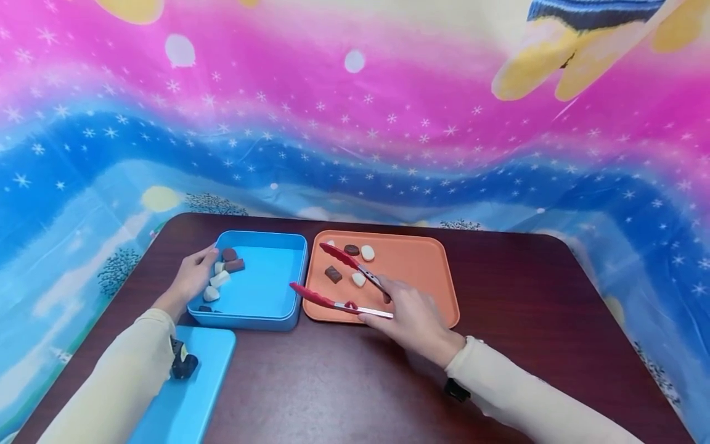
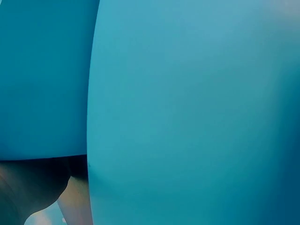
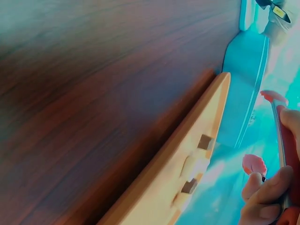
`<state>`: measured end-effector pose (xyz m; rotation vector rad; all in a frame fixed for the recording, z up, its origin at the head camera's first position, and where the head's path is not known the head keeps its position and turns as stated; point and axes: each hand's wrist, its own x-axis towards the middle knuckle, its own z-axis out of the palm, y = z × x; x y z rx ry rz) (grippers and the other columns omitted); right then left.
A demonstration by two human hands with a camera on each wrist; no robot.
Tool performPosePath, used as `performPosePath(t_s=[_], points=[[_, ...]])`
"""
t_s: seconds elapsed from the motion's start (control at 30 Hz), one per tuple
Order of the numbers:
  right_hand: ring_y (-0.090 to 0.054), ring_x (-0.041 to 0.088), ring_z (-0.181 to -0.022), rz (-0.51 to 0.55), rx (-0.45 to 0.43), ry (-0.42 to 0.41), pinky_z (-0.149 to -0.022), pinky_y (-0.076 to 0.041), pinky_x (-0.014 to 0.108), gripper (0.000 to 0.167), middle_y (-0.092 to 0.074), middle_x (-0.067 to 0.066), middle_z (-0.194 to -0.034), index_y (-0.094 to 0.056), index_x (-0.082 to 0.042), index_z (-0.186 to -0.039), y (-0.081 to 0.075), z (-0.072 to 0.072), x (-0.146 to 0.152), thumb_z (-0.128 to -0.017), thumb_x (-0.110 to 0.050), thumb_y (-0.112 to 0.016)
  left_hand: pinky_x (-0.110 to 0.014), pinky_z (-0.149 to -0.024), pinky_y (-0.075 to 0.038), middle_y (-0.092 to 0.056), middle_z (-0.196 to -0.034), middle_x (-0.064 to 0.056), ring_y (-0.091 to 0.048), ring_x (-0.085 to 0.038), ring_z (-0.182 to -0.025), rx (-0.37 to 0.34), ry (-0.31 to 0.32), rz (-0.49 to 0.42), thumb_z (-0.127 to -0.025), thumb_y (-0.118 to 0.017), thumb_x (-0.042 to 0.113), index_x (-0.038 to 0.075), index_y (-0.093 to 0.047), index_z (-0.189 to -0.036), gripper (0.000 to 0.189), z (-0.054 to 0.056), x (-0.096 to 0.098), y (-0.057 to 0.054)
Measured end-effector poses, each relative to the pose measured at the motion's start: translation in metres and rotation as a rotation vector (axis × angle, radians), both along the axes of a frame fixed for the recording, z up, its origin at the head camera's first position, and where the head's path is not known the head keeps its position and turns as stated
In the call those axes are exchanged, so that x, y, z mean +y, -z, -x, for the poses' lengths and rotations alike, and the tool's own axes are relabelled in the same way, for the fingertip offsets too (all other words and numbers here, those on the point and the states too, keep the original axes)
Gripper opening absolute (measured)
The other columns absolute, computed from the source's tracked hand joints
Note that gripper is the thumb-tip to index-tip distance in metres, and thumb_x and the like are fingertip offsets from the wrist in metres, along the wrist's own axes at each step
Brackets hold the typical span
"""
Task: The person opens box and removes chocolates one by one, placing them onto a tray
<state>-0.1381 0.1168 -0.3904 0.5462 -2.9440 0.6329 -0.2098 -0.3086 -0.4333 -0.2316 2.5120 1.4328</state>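
Observation:
My right hand (image 1: 415, 314) grips a pair of tongs (image 1: 318, 297) with red tips. Their two arms are spread wide, with nothing between the tips. One tip is over the left part of the orange tray (image 1: 424, 265); the other reaches to the blue box's right wall. On the tray lie a brown block (image 1: 333, 274), a dark oval piece (image 1: 352, 250) and white pieces (image 1: 368, 253), like chocolates. At the left wall of the blue box (image 1: 269, 277), my left hand (image 1: 194, 274) holds the rim. Brown and white pieces (image 1: 220, 279) lie along that side inside.
A light-blue lid (image 1: 208, 364) lies on the dark wooden table (image 1: 288, 382) in front of the box, partly under the left forearm. Behind the table hangs a colourful printed cloth (image 1: 333, 123). The left wrist view is filled by a blue surface (image 2: 187, 103).

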Motion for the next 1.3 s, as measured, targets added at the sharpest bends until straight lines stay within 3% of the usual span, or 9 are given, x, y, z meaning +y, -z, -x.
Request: performPosePath(t_s=[0.23, 0.4, 0.53, 0.77, 0.97, 1.1, 1.2, 1.3], points=[[-0.050, 0.012, -0.068, 0.047, -0.033, -0.019, -0.052, -0.040, 0.028, 0.069, -0.065, 0.002, -0.085, -0.065, -0.017, -0.128, -0.002, 0.005, -0.020, -0.078, -0.061, -0.080, -0.075, -0.119, -0.015, -0.006, -0.170, -0.021, -0.006, -0.050, -0.155, -0.016, -0.016, 0.002, -0.109, -0.020, 0.055, 0.019, -0.006, -0.163, 0.067, 0.000, 0.000, 0.001], [-0.050, 0.012, -0.067, 0.073, -0.072, -0.039, -0.050, -0.039, 0.027, 0.070, -0.064, 0.004, -0.083, -0.063, -0.019, -0.132, -0.004, 0.009, -0.034, -0.078, -0.061, -0.080, -0.076, -0.118, -0.015, -0.007, -0.169, -0.023, -0.006, -0.051, -0.155, -0.023, -0.018, 0.014, -0.108, -0.019, 0.057, 0.018, -0.005, -0.163, 0.068, 0.000, 0.001, 0.000], [-0.051, 0.013, -0.063, 0.081, -0.087, -0.052, -0.047, -0.039, 0.027, 0.063, -0.064, 0.003, -0.082, -0.063, -0.023, -0.126, -0.004, 0.014, -0.045, -0.078, -0.060, -0.081, -0.076, -0.118, -0.016, -0.008, -0.169, -0.023, -0.007, -0.052, -0.154, -0.022, -0.013, 0.010, -0.108, -0.019, 0.057, 0.019, -0.005, -0.163, 0.069, 0.000, 0.002, 0.001], [-0.052, 0.012, -0.060, 0.056, -0.100, -0.093, -0.045, -0.042, 0.027, 0.067, -0.063, -0.003, -0.080, -0.061, -0.022, -0.129, -0.004, 0.022, -0.060, -0.078, -0.062, -0.080, -0.076, -0.118, -0.017, -0.008, -0.170, -0.022, -0.008, -0.051, -0.155, -0.012, -0.019, 0.002, -0.107, -0.019, 0.058, 0.019, -0.005, -0.163, 0.069, 0.000, 0.001, 0.002], [-0.054, 0.012, -0.058, -0.022, -0.078, -0.171, -0.042, -0.043, 0.026, 0.069, -0.062, -0.005, -0.074, -0.063, -0.019, -0.131, -0.015, 0.031, -0.075, -0.079, -0.062, -0.079, -0.076, -0.118, -0.017, -0.009, -0.170, -0.021, -0.008, -0.051, -0.155, -0.008, -0.033, 0.016, -0.107, -0.020, 0.059, 0.020, -0.007, -0.163, 0.069, 0.001, 0.001, 0.002], [-0.063, 0.009, -0.072, -0.112, -0.026, -0.254, -0.049, -0.047, 0.022, 0.074, -0.074, -0.004, -0.100, -0.062, -0.017, -0.138, -0.023, 0.036, -0.086, -0.080, -0.059, -0.079, -0.076, -0.118, -0.017, -0.010, -0.170, -0.021, -0.009, -0.051, -0.155, -0.009, -0.033, 0.012, -0.107, -0.019, 0.058, 0.020, -0.007, -0.163, 0.068, 0.001, 0.001, 0.001], [-0.066, 0.007, -0.081, -0.177, -0.008, -0.294, -0.051, -0.046, 0.020, 0.077, -0.074, -0.003, -0.120, -0.059, -0.018, -0.142, -0.028, 0.040, -0.093, -0.080, -0.059, -0.080, -0.076, -0.118, -0.017, -0.009, -0.170, -0.021, -0.008, -0.050, -0.155, -0.011, -0.033, 0.005, -0.108, -0.019, 0.056, 0.020, -0.007, -0.163, 0.067, 0.001, 0.002, 0.001], [-0.064, 0.009, -0.073, -0.253, 0.011, -0.340, -0.047, -0.044, 0.020, 0.075, -0.074, -0.002, -0.113, -0.058, -0.020, -0.143, -0.032, 0.043, -0.100, -0.081, -0.057, -0.080, -0.075, -0.119, -0.015, -0.009, -0.170, -0.020, -0.006, -0.049, -0.156, -0.001, -0.033, 0.017, -0.108, -0.019, 0.055, 0.019, -0.006, -0.163, 0.067, 0.000, 0.002, 0.001]])
